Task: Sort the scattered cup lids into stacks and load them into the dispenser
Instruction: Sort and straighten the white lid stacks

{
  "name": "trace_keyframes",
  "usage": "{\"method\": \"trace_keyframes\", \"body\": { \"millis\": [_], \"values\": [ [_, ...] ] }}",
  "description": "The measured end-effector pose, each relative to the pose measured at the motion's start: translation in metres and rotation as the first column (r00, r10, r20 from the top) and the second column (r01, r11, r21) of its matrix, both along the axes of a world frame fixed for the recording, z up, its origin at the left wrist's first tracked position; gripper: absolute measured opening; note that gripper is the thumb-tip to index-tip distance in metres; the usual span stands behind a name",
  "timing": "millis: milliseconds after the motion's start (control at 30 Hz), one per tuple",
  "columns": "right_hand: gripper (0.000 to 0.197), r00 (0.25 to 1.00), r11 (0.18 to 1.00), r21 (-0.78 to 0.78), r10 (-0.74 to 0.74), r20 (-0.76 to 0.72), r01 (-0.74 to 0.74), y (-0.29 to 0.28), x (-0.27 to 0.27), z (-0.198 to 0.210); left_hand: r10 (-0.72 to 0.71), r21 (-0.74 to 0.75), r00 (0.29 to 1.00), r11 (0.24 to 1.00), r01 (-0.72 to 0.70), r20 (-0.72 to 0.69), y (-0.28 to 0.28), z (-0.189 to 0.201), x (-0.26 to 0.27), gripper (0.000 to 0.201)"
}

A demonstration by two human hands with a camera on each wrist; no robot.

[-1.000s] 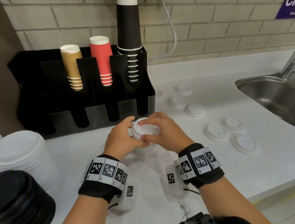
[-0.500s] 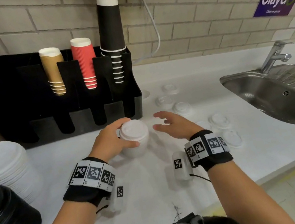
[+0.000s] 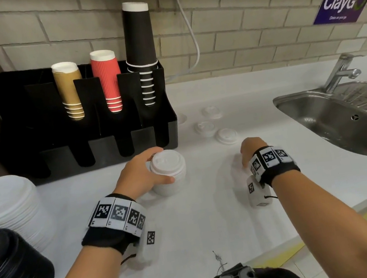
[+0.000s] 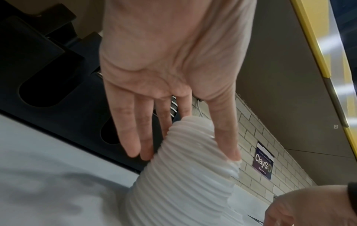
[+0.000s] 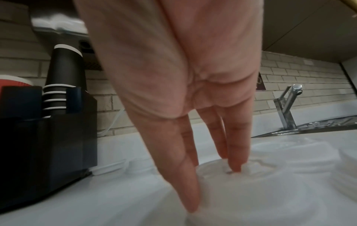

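Observation:
A stack of small white lids [image 3: 171, 175] stands on the white counter in front of the black dispenser [image 3: 110, 149]. My left hand [image 3: 163, 164] grips the stack between thumb and fingers; the left wrist view shows the ribbed stack [image 4: 183, 175] held this way. To the right, my right hand [image 3: 247, 152] reaches down onto the counter. In the right wrist view its straight fingers [image 5: 235, 160] touch a loose white lid [image 5: 260, 171], with the thumb at the lid's near edge. Three more loose lids [image 3: 205, 128] lie behind it.
The dispenser's rear slots hold gold, red and black cups [image 3: 139, 48]. A tall pile of large white lids [image 3: 5, 207] and a pile of black lids [image 3: 10, 274] sit at the left. A steel sink [image 3: 345, 115] with a tap [image 3: 340, 72] lies at the right.
My right hand has left the top of the stack and moved right and down onto a loose lid. The left hand stays on the stack.

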State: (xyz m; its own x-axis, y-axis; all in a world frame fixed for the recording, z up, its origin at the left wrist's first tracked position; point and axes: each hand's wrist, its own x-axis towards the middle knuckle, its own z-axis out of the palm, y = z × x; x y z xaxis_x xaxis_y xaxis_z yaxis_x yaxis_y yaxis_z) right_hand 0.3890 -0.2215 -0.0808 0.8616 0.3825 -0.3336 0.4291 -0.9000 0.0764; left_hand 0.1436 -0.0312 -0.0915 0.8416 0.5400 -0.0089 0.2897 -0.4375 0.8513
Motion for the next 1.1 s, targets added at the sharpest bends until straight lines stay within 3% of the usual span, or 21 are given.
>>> {"method": "trace_keyframes", "body": {
  "millis": [300,400,467,533,633,733,867,967,1100],
  "values": [
    [0.049,0.996,0.996,-0.023,0.086,0.006,-0.086,-0.014,0.004,-0.002,0.001,0.003,1.000,1.000,-0.001,-0.019,-0.003,0.003,-0.001,0.067],
    [0.055,0.993,0.997,0.058,0.050,-0.106,-0.044,-0.014,0.002,0.008,-0.003,0.009,1.000,1.000,0.003,-0.019,-0.005,0.006,-0.001,0.066],
    [0.054,0.996,0.986,0.164,0.052,-0.066,-0.041,-0.015,-0.003,0.014,0.014,0.031,1.000,0.999,-0.013,-0.027,-0.006,0.007,0.000,0.069],
    [0.050,0.995,0.924,0.380,0.066,-0.073,-0.033,-0.011,-0.012,0.020,0.035,0.032,0.999,0.999,-0.035,-0.022,-0.007,0.008,0.001,0.072],
    [0.035,0.936,0.667,0.742,0.218,-0.278,0.065,0.004,-0.040,0.031,0.037,0.026,0.999,0.999,-0.037,-0.010,-0.008,0.007,0.001,0.070],
    [0.031,0.880,0.503,0.863,0.395,-0.264,0.033,0.021,-0.072,0.033,0.047,0.016,0.999,0.999,-0.047,-0.002,-0.009,0.006,-0.001,0.072],
    [0.034,0.852,0.442,0.879,0.516,-0.088,-0.177,0.039,-0.096,0.029,0.061,-0.026,0.998,0.998,-0.060,0.031,-0.008,0.003,-0.004,0.099],
    [0.035,0.823,0.454,0.844,0.568,-0.028,-0.285,0.050,-0.106,0.027,0.079,-0.033,0.996,0.996,-0.078,0.049,-0.008,0.001,-0.004,0.124],
    [0.040,0.798,0.468,0.786,0.600,0.052,-0.403,0.062,-0.115,0.028,0.113,-0.062,0.992,0.992,-0.109,0.061,-0.009,0.000,-0.004,0.137]
  ]
}}
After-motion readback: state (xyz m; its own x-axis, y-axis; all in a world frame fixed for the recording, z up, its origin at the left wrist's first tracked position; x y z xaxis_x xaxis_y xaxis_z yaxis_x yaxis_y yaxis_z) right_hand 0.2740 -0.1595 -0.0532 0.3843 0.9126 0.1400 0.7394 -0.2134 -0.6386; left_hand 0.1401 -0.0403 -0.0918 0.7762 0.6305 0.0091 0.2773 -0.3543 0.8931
